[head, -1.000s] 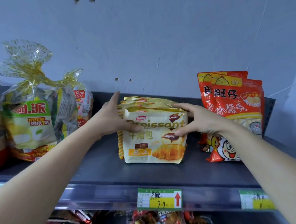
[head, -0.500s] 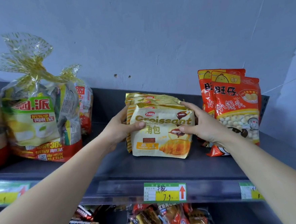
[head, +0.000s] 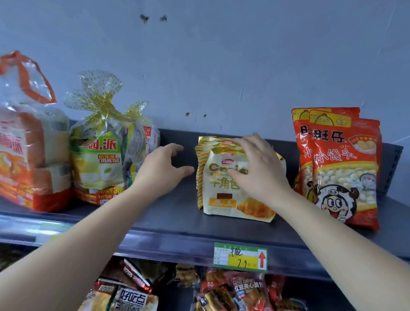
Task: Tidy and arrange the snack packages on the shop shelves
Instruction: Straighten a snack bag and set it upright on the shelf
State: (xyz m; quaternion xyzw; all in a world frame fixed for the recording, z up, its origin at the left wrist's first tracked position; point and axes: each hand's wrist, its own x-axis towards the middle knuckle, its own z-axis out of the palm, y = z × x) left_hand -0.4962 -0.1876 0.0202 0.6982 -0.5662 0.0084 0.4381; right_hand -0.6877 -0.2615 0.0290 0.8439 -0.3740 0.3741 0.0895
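Note:
A stack of white and gold croissant packs stands upright on the dark top shelf. My right hand lies flat against the front pack's upper face, fingers spread. My left hand hovers just left of the stack, curled, fingers apart, holding nothing and not touching the packs. Two red snack bags stand to the right of the croissants. A green pie bag with a gold bow and an orange bread bag stand at the left.
A price tag hangs on the shelf's front rail. Below it, the lower shelf holds red bean bread packs and biscuit packs. A blue-grey wall backs the shelf. The shelf's end plate stands beyond the red bags.
My left hand has let go of the croissant stack and pulled away to the left. My right hand shifted from the stack's right side onto its front. The view turned left.

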